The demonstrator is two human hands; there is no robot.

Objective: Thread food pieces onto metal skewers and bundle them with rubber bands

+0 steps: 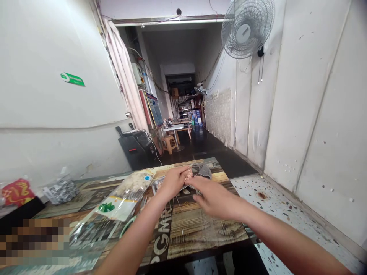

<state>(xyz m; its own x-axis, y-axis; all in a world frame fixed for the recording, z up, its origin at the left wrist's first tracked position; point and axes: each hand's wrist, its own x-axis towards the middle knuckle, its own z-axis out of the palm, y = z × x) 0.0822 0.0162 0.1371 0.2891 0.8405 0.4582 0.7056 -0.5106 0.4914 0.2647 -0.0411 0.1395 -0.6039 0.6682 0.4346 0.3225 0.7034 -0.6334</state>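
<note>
My left hand (173, 181) is curled around a small pinkish, bumpy clump (188, 175) above the far part of the table (206, 229). What the clump is made of, I cannot make out. My right hand (210, 196) reaches in from the other side, its foremost finger at the clump and its thumb apart below. Thin sticks (178, 203) show under and between the hands. A metal tray (155, 187) is partly hidden behind my left hand. Beyond my right hand lies a grey cloth (205, 171).
Left of my arm lies a large printed clear plastic bag (126, 194) with pale contents. Farther left are a bag of silvery packets (60, 191) and a red packet (18, 193). Behind the table stand a black case (137, 149), a stool (169, 144) and a wall fan (246, 30).
</note>
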